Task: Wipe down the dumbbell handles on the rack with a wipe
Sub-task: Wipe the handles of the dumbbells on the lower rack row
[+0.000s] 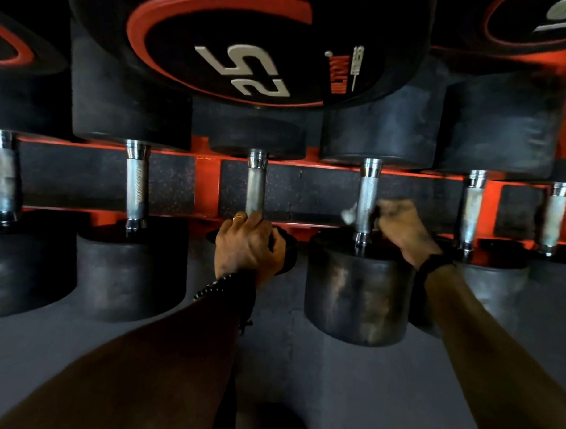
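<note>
Six knurled chrome dumbbell handles in view on orange steel rack (207,188), row mid-wipe by my read; which ones already done can't tell from surface
Right hand (401,229) curled round fourth handle from left (368,201), pinching crumpled white wipe (348,214) against it, blurred
Left hand (247,244) grips near end of third handle (255,189), bracing black rubber dumbbell
Two handles further right likely remain

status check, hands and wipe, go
Left hand gripping a handle's lower end. Right hand holding wipe round next handle. Nothing blocking.
</note>
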Demonstrator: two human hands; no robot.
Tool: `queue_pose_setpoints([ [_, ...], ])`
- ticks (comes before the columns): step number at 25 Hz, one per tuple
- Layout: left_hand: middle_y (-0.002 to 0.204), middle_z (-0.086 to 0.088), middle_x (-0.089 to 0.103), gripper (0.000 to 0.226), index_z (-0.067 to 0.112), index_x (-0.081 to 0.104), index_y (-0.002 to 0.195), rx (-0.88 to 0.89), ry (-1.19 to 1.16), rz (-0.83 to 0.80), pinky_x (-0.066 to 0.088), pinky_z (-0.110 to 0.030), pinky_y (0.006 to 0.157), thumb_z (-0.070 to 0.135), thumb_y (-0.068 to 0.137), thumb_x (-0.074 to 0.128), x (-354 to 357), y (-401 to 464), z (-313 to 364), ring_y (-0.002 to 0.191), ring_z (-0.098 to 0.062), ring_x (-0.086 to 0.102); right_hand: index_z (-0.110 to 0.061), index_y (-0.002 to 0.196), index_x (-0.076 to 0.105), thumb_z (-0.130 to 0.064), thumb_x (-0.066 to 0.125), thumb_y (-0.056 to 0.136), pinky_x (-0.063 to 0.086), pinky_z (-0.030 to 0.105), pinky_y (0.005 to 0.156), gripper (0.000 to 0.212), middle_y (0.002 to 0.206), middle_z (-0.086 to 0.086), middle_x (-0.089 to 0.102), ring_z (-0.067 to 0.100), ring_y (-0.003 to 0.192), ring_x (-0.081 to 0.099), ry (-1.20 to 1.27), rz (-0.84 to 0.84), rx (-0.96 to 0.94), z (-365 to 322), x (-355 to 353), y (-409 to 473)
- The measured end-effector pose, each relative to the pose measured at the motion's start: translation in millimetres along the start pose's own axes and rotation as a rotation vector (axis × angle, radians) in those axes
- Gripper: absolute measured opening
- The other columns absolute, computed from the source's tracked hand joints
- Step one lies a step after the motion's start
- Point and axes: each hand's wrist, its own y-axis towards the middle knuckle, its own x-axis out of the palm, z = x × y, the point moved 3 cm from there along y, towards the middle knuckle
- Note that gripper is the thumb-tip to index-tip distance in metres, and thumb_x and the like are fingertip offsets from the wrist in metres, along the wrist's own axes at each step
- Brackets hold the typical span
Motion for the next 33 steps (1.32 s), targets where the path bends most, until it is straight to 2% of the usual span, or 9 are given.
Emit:
queue_pose_setpoints([
  [4,0.069,-0.006,0.062,0.028,0.01,0.061,0.057,0.004,0.0,0.005,0.044,-0.033,0.057,0.027,0.078,0.055,1,1,-1,0.064,-0.031,0.058,0.009,0.106,0.064,0.002,0.038,0.073,0.052,0.033,0.087,0.042,0.105,0.012,0.074,0.025,0.099,0.069,0.524,-0.351,0.168,-41,-9,11],
  [6,0.069,-0.006,0.062,0.029,0.01,0.061,0.057,0.007,0.006,0.015,0.043,-0.032,0.057,0.027,0.078,0.054,1,1,0,0.064,-0.031,0.058,0.005,0.107,0.061,0.0,0.041,0.078,0.053,0.032,0.084,0.034,0.103,0.014,0.072,0.023,0.091,0.07,0.682,-0.376,0.176,-50,1,15],
  [9,0.069,-0.006,0.062,0.027,0.01,0.061,0.057,0.005,0.008,0.018,0.043,-0.032,0.058,0.027,0.078,0.054,0,-1,-1,0.064,-0.03,0.058,-0.006,0.084,0.066,-0.013,0.068,0.076,0.056,0.031,0.074,0.01,0.085,0.013,0.068,0.018,0.069,0.068,0.559,-0.42,0.254,-25,16,-10],
  [12,0.07,-0.006,0.063,0.026,0.011,0.061,0.058,0.005,0.015,0.004,0.044,-0.032,0.058,0.027,0.077,0.055,1,1,-1,0.065,-0.03,0.059,-0.006,0.074,0.062,-0.034,0.07,0.078,0.055,0.027,0.059,0.029,0.066,0.007,0.064,0.015,0.055,0.063,0.383,-0.373,0.271,-47,9,11],
  [17,0.068,-0.005,0.062,0.025,0.011,0.061,0.057,-0.001,-0.003,0.019,0.043,-0.032,0.058,0.026,0.076,0.056,0,0,-1,0.065,-0.03,0.058,-0.011,0.08,0.067,0.006,0.072,0.077,0.052,0.017,0.06,0.018,0.059,-0.011,0.067,0.001,0.054,0.063,0.231,-0.143,0.127,-33,12,5],
  [21,0.068,-0.005,0.062,0.027,0.011,0.06,0.056,-0.016,0.001,0.022,0.043,-0.032,0.058,0.026,0.077,0.055,0,1,-1,0.064,-0.03,0.058,0.001,0.103,0.065,-0.003,0.089,0.062,0.051,0.016,0.066,0.047,0.092,0.006,0.073,0.001,0.068,0.064,0.027,0.139,0.083,-14,-5,0],
  [24,0.068,-0.005,0.062,0.028,0.011,0.06,0.056,0.004,0.003,0.029,0.042,-0.031,0.058,0.027,0.078,0.055,0,0,1,0.064,-0.029,0.058,-0.017,0.084,0.053,-0.028,0.096,0.051,0.052,0.025,0.057,0.056,0.087,0.011,0.068,0.009,0.065,0.062,0.119,0.286,-0.022,-28,-18,12],
  [28,0.067,-0.006,0.061,0.026,0.01,0.059,0.056,-0.006,-0.002,0.034,0.042,-0.032,0.058,0.025,0.077,0.058,-1,0,-1,0.063,-0.03,0.058,-0.006,0.071,0.055,0.001,0.079,0.076,0.041,0.019,0.04,0.026,0.064,0.005,0.061,0.004,0.046,0.052,0.315,0.186,-0.145,-40,-16,-9],
  [33,0.067,-0.006,0.06,0.023,0.011,0.057,0.056,0.0,0.001,0.043,0.041,-0.032,0.057,0.022,0.076,0.062,-1,0,0,0.064,-0.03,0.057,-0.009,0.079,0.069,-0.007,0.069,0.088,0.037,0.012,0.04,0.01,0.056,-0.004,0.065,0.001,0.043,0.053,0.038,-0.087,0.124,-35,-30,-36],
])
